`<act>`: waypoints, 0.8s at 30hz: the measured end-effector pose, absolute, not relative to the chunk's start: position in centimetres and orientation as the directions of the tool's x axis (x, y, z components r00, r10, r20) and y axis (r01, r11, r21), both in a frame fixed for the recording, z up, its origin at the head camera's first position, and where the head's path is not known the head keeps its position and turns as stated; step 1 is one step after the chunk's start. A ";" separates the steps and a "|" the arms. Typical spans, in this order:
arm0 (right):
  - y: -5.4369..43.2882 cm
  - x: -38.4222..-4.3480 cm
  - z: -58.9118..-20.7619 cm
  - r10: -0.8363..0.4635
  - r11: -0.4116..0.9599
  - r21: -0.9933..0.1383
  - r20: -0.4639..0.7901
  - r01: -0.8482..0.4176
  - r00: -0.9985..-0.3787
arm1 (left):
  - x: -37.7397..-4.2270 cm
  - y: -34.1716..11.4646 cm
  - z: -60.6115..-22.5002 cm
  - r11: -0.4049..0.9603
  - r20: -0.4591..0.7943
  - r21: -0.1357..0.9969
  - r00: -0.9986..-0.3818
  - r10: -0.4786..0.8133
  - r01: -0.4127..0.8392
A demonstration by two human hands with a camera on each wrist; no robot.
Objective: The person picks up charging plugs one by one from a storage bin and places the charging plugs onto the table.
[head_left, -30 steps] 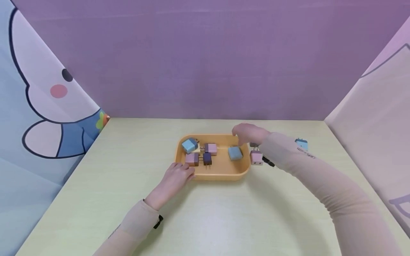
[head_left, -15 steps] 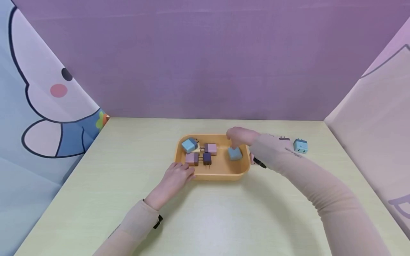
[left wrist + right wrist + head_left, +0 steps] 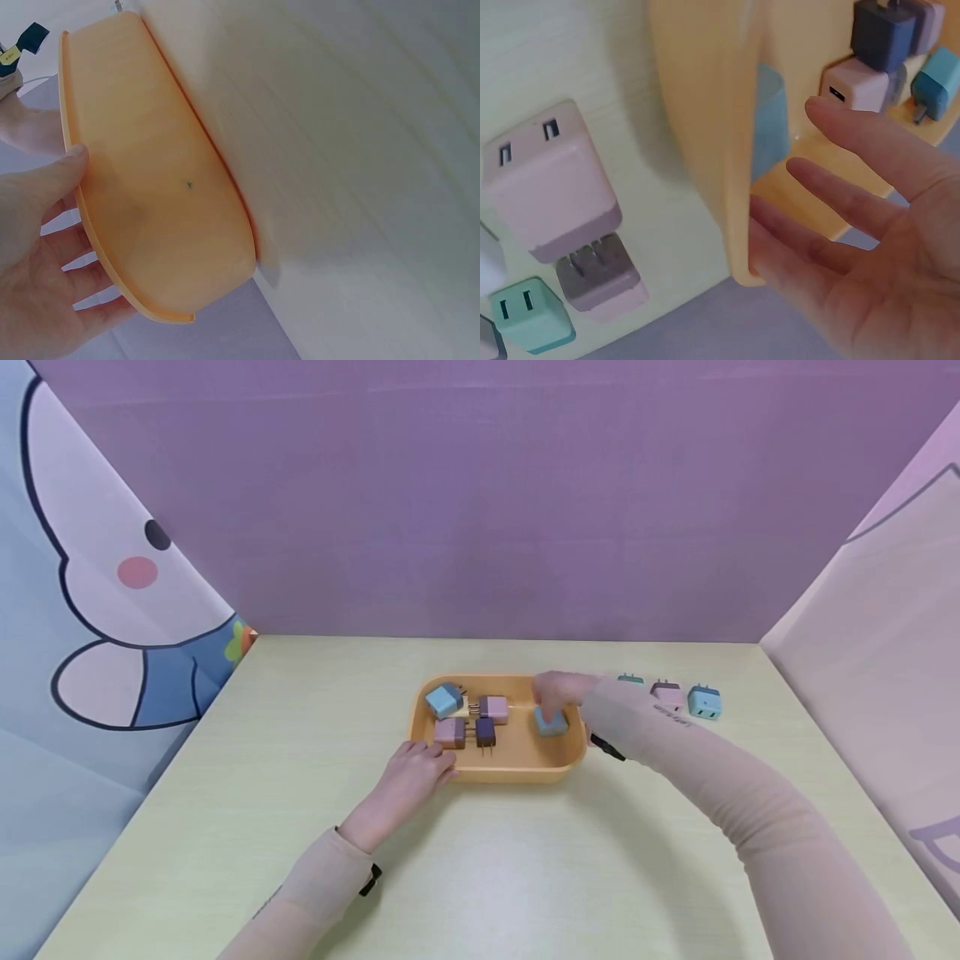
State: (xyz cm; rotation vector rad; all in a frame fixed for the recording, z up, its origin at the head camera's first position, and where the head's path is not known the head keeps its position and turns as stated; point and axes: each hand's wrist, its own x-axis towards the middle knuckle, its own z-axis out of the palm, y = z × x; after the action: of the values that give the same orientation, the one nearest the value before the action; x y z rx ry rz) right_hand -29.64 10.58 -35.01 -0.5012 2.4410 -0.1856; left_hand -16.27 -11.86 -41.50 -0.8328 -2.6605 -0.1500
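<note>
The left hand (image 3: 411,770) grips an orange tray (image 3: 517,774) of clustered chargers (image 3: 450,733); the right hand (image 3: 561,691), loosely spread, reaches to its blue block (image 3: 552,725). Other chargers (image 3: 705,702) occupy the desk's (image 3: 480,868) right.

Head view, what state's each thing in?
Orange tray: upright, holding chargers.
Left hand: holding the tray's rim.
Right hand: inside the tray, fingers spread, contact unclear.
Blue charger beneath it: partly covered.
Light-blue charger: angled, prongs out.
Navy charger: prongs out.
Pink chargers in the tray: lying down.
Cream charger: mostly hidden.
Back-row blue charger: prongs out.
Back-row pink charger: prongs out.
Back-row green charger: prongs out, partly hidden.
</note>
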 end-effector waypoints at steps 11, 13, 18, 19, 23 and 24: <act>10.0 -29.9 -36.5 -0.468 0.870 -0.135 -0.533 -0.475 -0.705 | -16.3 -11.8 -41.6 0.822 0.362 -0.009 -0.764 0.534 0.570; 10.0 -29.8 -36.7 -0.482 0.856 -0.103 -0.519 -0.507 -0.706 | -16.3 -11.8 -41.6 0.821 0.360 -0.007 -0.764 0.535 0.571; 10.1 -29.7 -37.2 -0.511 0.832 -0.069 -0.481 -0.550 -0.713 | -16.2 -11.8 -41.5 0.820 0.356 0.004 -0.767 0.534 0.572; 10.1 -29.6 -37.3 -0.515 0.830 -0.071 -0.475 -0.553 -0.713 | -16.2 -11.8 -41.5 0.821 0.356 0.004 -0.768 0.533 0.572; 10.3 -29.6 -37.5 -0.546 0.812 -0.077 -0.451 -0.579 -0.706 | -16.2 -11.7 -41.4 0.821 0.356 0.009 -0.769 0.531 0.572; 10.4 -29.6 -37.6 -0.555 0.806 -0.077 -0.446 -0.587 -0.703 | -16.2 -11.7 -41.5 0.820 0.356 0.010 -0.769 0.532 0.572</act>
State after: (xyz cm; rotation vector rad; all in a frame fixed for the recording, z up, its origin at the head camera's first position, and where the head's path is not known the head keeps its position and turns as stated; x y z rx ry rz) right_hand -29.64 10.40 -37.62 -0.8519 2.5368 0.0980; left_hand -16.25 -11.74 -41.47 -0.8350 -2.6652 -0.1676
